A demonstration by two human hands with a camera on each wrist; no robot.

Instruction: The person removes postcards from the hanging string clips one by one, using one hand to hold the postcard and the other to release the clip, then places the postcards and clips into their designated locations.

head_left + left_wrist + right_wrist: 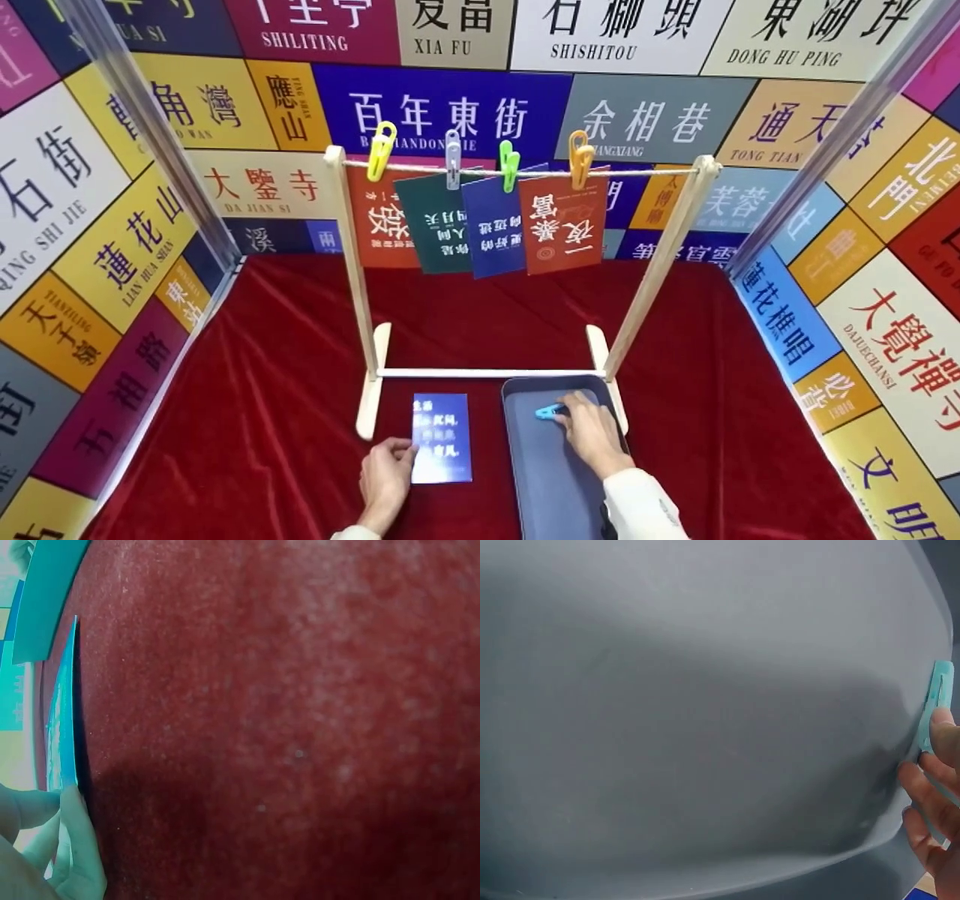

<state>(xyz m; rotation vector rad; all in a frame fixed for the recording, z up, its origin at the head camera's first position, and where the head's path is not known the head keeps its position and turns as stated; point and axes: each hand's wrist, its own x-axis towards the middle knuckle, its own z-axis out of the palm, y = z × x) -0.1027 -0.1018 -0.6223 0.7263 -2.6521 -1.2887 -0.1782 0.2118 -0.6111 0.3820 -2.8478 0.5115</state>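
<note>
Two white sleeves (643,506) at the near edge. Left hand (386,474): grip pinching the left edge of a blue card (442,444) printed with white Chinese characters; card flat on the red velvet cloth (262,427) or slightly raised, cannot tell which. Right of it, a blue-grey rectangular tray (551,487). Right hand (592,435) over the tray's far end, grip pinching a light-blue clothespin (550,412) between thumb and fingers. Just beyond, a wooden rack (491,373), upright, right foot partly hidden by the tray. String (645,172) across its top bears four clothespins: yellow (382,152), pale grey (453,160), green (509,166), orange (580,160), holding red, dark green, dark blue and orange-red cards (566,225) respectively; neighbours overlap. Farthest: wall panels (442,112), many colours, Chinese characters above Latin capitals.
</note>
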